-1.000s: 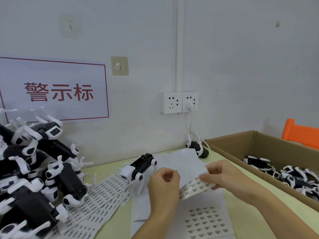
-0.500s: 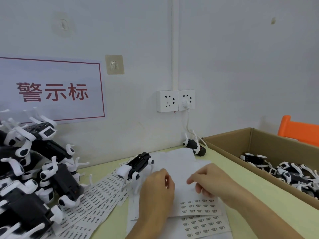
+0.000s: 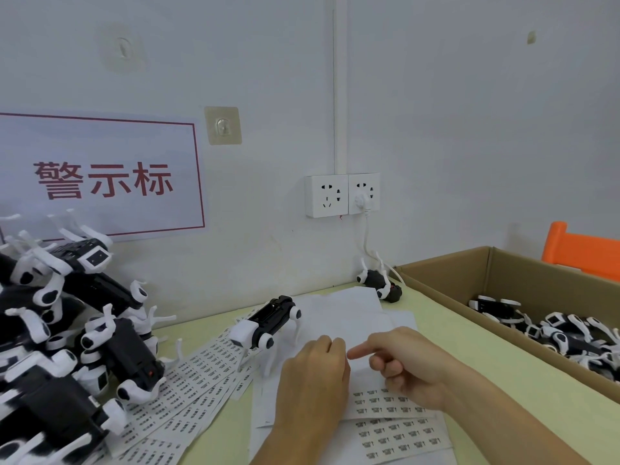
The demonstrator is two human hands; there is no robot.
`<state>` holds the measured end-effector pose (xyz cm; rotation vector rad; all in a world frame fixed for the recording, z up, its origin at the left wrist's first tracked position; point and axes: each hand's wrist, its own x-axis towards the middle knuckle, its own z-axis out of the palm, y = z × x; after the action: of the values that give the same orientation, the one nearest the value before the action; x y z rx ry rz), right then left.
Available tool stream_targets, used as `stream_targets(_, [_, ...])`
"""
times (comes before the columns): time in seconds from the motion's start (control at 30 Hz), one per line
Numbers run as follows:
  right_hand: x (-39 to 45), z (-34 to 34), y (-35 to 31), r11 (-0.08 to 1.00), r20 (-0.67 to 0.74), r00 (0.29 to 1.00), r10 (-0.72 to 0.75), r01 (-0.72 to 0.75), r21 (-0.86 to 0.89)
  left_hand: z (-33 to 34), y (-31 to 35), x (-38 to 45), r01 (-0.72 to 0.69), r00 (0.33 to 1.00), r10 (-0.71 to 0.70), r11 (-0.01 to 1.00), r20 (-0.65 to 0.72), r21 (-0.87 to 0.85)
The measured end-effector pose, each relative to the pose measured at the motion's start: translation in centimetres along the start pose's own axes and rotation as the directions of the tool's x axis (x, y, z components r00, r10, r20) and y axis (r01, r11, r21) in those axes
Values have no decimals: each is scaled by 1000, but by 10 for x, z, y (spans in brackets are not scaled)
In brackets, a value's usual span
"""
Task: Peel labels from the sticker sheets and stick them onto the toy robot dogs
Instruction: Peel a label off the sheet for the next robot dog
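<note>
Now two hands work one sticker sheet (image 3: 385, 402): left hand (image 3: 313, 374) curled, grasp unclear; right hand (image 3: 407, 364) index extended, others curled; one standing robot dog (image 3: 265, 322) beside.

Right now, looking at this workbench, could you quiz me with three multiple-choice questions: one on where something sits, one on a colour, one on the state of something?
1. Where is the cardboard box of toy dogs?
A. On the right of the table
B. On the left of the table
C. Hung on the wall

2. What colour is the lettering on the wall sign?
A. Blue
B. Green
C. Red

3. How is the toy robot dog nearest the hands posed?
A. Lying on its back
B. Standing on its legs
C. Held up in the air

Answers:
1. A: the box lies along the table's right side, with dogs inside.
2. C: the characters and the border are red on white.
3. B: it stands on the sticker sheets, just beyond the left hand, and neither that nor the right hand touches it.
</note>
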<state>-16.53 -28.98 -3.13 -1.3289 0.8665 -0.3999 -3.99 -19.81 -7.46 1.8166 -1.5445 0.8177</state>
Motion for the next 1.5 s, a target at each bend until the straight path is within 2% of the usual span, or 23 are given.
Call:
stream_targets(0.37, [1, 3, 2, 998, 20, 999, -39, 38, 48, 1, -1, -1, -41, 999, 41, 997, 10, 66])
stream_targets(0.63, [3, 3, 4, 995, 9, 999, -48, 47, 83, 6, -4, -2, -96, 995, 96, 995, -1, 30])
stream_targets(0.83, [3, 5, 6, 985, 42, 998, -49, 41, 165, 5, -5, -2, -85, 996, 85, 996, -12, 31])
stream_targets(1.07, [-5, 16, 2, 930, 110, 985, -136, 89, 358, 2, -7, 1, -17, 994, 20, 999, -110, 27])
stream_targets(1.3, [-7, 22, 1, 909, 80, 982, -171, 126, 397, 5, -5, -3, -1, 996, 2, 1000, -90, 10])
stream_targets(1.4, [-4, 19, 1, 923, 12, 986, -168, 153, 354, 4, -5, -3, 66, 995, -72, 994, -65, -92])
stream_targets(1.5, [-2, 16, 1, 929, -33, 987, -160, 162, 333, 0, -7, -3, 284, 959, -273, 921, 78, -266])
